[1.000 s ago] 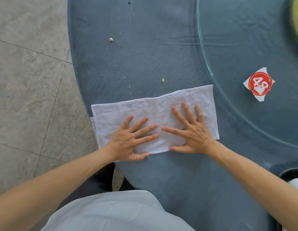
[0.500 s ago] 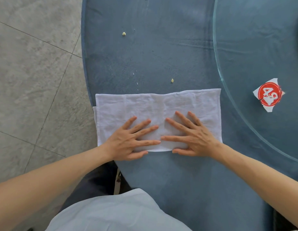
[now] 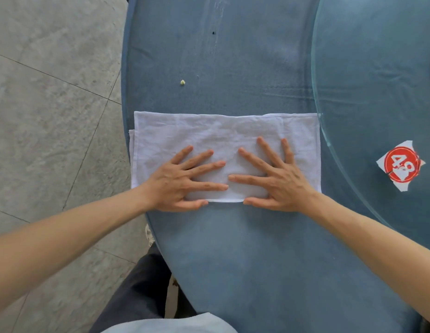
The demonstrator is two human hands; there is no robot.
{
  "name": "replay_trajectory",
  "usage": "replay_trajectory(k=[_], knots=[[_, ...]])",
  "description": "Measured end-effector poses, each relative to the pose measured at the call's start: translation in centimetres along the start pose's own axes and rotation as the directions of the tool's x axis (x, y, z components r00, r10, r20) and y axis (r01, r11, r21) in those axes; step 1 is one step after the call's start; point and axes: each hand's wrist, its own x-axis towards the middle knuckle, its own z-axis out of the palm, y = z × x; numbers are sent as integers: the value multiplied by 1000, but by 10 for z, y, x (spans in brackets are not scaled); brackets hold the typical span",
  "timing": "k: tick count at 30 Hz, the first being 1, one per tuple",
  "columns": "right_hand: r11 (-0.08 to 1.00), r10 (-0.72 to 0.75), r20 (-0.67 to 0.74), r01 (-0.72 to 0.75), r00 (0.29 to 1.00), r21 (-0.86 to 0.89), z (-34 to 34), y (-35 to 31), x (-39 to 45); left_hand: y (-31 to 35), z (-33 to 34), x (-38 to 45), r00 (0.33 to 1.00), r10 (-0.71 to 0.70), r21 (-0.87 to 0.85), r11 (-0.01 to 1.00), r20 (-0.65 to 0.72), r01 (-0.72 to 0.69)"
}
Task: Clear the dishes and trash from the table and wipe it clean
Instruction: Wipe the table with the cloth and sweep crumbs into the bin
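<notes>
A folded white cloth (image 3: pixel 209 131) lies flat on the blue round table (image 3: pixel 245 260), its left end overhanging the table's edge. My left hand (image 3: pixel 178 183) and my right hand (image 3: pixel 279 179) press down on its near half, palms flat, fingers spread, side by side. Neither hand grips anything. A small yellowish crumb (image 3: pixel 182 82) sits on the table beyond the cloth. Farther away there is a tiny dark speck (image 3: pixel 213 33).
A glass turntable (image 3: pixel 377 80) covers the table's right side, its rim touching the cloth's right end. A torn red and white sticker (image 3: pixel 400 165) lies under or on the glass. Grey tiled floor (image 3: pixel 53 116) is on the left.
Both hands have pushed the cloth away from me across the table. The crumb just beyond its far edge is no longer visible. The far crumb is now closer to the cloth.
</notes>
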Motion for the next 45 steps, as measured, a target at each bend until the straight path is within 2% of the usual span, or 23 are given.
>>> replay_trajectory(k=[8, 22, 31, 39, 45], knots=[[999, 29, -3, -29, 1000, -32, -6, 26, 42, -52, -13, 19, 1000, 7, 2, 1000, -7, -7], [978, 190, 34, -186, 981, -93, -23, 86, 150, -205, -56, 84, 992, 108, 25, 994, 58, -110], [944, 323, 37, -319, 946, -86, -36, 132, 217, -305, -83, 141, 973, 207, 9, 978, 102, -209], [886, 460, 29, -458, 887, -70, -51, 205, 282, -404, -112, 231, 944, 303, 26, 951, 130, -308], [857, 514, 41, -511, 857, -72, -61, 256, 313, -453, -124, 286, 925, 357, 36, 931, 129, -364]])
